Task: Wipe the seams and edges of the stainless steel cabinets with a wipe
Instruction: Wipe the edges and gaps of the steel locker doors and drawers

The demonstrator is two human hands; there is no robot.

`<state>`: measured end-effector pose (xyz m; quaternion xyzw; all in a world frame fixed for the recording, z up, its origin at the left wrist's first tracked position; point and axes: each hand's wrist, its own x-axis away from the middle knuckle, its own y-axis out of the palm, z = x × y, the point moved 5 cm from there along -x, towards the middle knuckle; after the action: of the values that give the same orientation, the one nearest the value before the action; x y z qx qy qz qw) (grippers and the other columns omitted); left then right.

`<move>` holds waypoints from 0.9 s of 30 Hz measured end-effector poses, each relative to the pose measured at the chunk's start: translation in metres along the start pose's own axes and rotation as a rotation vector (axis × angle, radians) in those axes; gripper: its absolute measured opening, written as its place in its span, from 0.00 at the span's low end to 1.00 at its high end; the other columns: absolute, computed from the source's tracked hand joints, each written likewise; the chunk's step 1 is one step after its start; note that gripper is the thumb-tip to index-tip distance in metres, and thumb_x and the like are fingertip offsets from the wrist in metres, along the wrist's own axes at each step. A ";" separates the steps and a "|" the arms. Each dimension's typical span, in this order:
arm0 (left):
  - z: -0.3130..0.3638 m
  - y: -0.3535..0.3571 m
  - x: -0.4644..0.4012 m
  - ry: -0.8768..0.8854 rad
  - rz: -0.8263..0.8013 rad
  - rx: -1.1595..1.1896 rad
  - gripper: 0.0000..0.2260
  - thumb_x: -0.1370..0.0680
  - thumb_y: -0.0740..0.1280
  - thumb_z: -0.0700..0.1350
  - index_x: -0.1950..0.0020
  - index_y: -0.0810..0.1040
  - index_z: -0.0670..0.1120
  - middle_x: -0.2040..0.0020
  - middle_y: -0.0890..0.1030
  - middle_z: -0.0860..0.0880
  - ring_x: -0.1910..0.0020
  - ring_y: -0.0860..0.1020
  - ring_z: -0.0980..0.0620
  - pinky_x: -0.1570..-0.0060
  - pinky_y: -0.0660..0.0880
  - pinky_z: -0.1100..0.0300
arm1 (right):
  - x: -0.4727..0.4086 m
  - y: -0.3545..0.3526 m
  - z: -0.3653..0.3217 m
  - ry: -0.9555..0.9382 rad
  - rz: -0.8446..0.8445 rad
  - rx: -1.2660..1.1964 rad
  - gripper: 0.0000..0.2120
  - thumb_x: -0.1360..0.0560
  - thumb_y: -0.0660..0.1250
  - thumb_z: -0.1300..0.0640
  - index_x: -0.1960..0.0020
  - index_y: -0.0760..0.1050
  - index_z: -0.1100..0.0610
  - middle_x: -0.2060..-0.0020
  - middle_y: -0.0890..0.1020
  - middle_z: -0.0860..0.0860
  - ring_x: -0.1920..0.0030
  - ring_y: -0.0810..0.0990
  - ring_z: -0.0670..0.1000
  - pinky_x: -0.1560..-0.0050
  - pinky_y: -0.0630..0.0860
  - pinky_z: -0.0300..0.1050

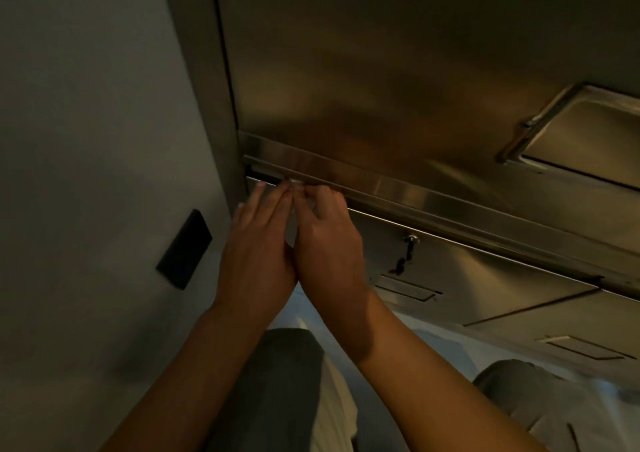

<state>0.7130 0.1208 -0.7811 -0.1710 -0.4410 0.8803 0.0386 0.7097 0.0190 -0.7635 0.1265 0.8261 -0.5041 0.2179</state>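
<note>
A stainless steel cabinet door fills the upper middle, with a horizontal seam below it above a lower cabinet. My two hands meet at the seam's left end. My left hand lies with straight fingers reaching to the seam. My right hand has curled fingers pinching a small white wipe against the seam. Most of the wipe is hidden between the hands.
A grey wall with a black rectangular plate stands at the left. A recessed handle sits at the upper right of the door. A key with a dangling cord hangs on the lower cabinet. My knees are below.
</note>
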 end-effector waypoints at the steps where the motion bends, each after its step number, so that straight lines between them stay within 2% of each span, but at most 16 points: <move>1: -0.007 -0.004 -0.002 0.000 0.007 0.006 0.31 0.22 0.65 0.41 0.18 0.63 0.43 0.19 0.66 0.45 0.17 0.57 0.44 0.21 0.59 0.37 | -0.002 0.006 -0.007 -0.036 -0.007 0.038 0.22 0.28 0.75 0.63 0.35 0.79 0.64 0.44 0.81 0.58 0.44 0.80 0.55 0.51 0.80 0.45; 4: -0.023 -0.016 -0.006 0.004 0.030 -0.002 0.32 0.21 0.67 0.48 0.19 0.63 0.43 0.20 0.66 0.44 0.19 0.57 0.47 0.21 0.59 0.43 | -0.015 0.022 -0.025 -0.081 -0.028 0.076 0.28 0.32 0.80 0.63 0.34 0.78 0.66 0.44 0.81 0.60 0.46 0.80 0.57 0.56 0.80 0.45; 6: -0.029 -0.023 -0.008 -0.053 0.011 -0.011 0.34 0.24 0.65 0.52 0.18 0.63 0.46 0.19 0.65 0.48 0.24 0.64 0.44 0.27 0.63 0.52 | -0.019 0.030 -0.033 -0.104 -0.032 0.089 0.29 0.34 0.81 0.64 0.35 0.79 0.66 0.46 0.81 0.59 0.47 0.80 0.57 0.59 0.78 0.45; 9: -0.036 -0.025 -0.009 -0.102 -0.003 0.018 0.34 0.24 0.63 0.51 0.17 0.62 0.51 0.18 0.63 0.55 0.31 0.69 0.43 0.33 0.67 0.55 | -0.020 0.033 -0.033 -0.107 -0.008 0.090 0.28 0.32 0.80 0.63 0.34 0.78 0.66 0.45 0.80 0.59 0.46 0.79 0.57 0.59 0.78 0.44; 13: -0.038 -0.020 -0.008 -0.074 -0.003 0.081 0.33 0.22 0.65 0.47 0.17 0.61 0.50 0.18 0.63 0.54 0.25 0.69 0.46 0.27 0.54 0.62 | -0.020 0.031 -0.029 -0.117 -0.059 0.080 0.32 0.36 0.83 0.62 0.34 0.78 0.64 0.45 0.80 0.57 0.47 0.78 0.55 0.58 0.77 0.42; 15: -0.035 -0.021 -0.009 -0.048 0.020 0.032 0.32 0.21 0.70 0.41 0.18 0.64 0.48 0.19 0.65 0.52 0.26 0.69 0.47 0.27 0.56 0.62 | -0.019 0.027 -0.028 -0.123 -0.074 0.070 0.33 0.37 0.83 0.61 0.34 0.78 0.64 0.46 0.80 0.56 0.48 0.78 0.54 0.59 0.77 0.42; 18: -0.019 -0.018 -0.008 0.003 0.020 -0.024 0.34 0.24 0.74 0.39 0.19 0.66 0.44 0.21 0.69 0.48 0.26 0.67 0.46 0.25 0.64 0.53 | -0.012 0.016 -0.017 -0.123 -0.076 0.048 0.28 0.31 0.81 0.62 0.33 0.77 0.64 0.45 0.79 0.57 0.47 0.77 0.53 0.59 0.80 0.44; 20: -0.004 -0.011 -0.004 0.035 -0.018 -0.017 0.35 0.25 0.74 0.39 0.19 0.66 0.43 0.21 0.68 0.47 0.22 0.64 0.45 0.22 0.64 0.45 | -0.004 0.006 -0.006 -0.110 -0.098 0.057 0.31 0.32 0.80 0.61 0.31 0.76 0.63 0.42 0.78 0.56 0.44 0.76 0.53 0.56 0.80 0.44; 21: 0.005 -0.007 -0.002 0.041 -0.031 0.000 0.35 0.25 0.73 0.39 0.19 0.65 0.43 0.21 0.68 0.46 0.21 0.63 0.46 0.22 0.63 0.44 | 0.000 -0.001 0.001 -0.103 -0.102 0.060 0.32 0.33 0.80 0.61 0.31 0.76 0.62 0.42 0.78 0.56 0.43 0.76 0.54 0.54 0.80 0.44; 24: 0.035 0.005 0.001 0.058 -0.054 0.056 0.35 0.26 0.72 0.36 0.20 0.66 0.42 0.21 0.69 0.45 0.20 0.62 0.48 0.20 0.59 0.52 | 0.011 -0.023 0.025 -0.059 -0.073 0.060 0.24 0.27 0.75 0.62 0.32 0.77 0.60 0.41 0.78 0.55 0.43 0.78 0.53 0.50 0.80 0.45; 26: 0.054 0.012 0.002 0.075 -0.070 0.082 0.35 0.26 0.72 0.35 0.20 0.66 0.43 0.21 0.68 0.46 0.20 0.61 0.50 0.21 0.56 0.58 | 0.018 -0.033 0.044 -0.033 -0.074 0.032 0.17 0.19 0.69 0.57 0.32 0.76 0.55 0.41 0.78 0.51 0.42 0.76 0.46 0.47 0.78 0.40; 27: 0.062 0.016 0.003 0.080 -0.079 0.089 0.35 0.26 0.72 0.35 0.20 0.66 0.43 0.21 0.68 0.47 0.19 0.61 0.51 0.20 0.57 0.58 | 0.020 -0.037 0.053 -0.017 -0.073 0.012 0.15 0.17 0.67 0.55 0.32 0.77 0.53 0.41 0.78 0.49 0.42 0.74 0.43 0.46 0.77 0.37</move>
<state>0.6902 0.0645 -0.7600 -0.1867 -0.4059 0.8892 0.0984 0.6886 -0.0454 -0.7662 0.0934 0.8252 -0.5177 0.2055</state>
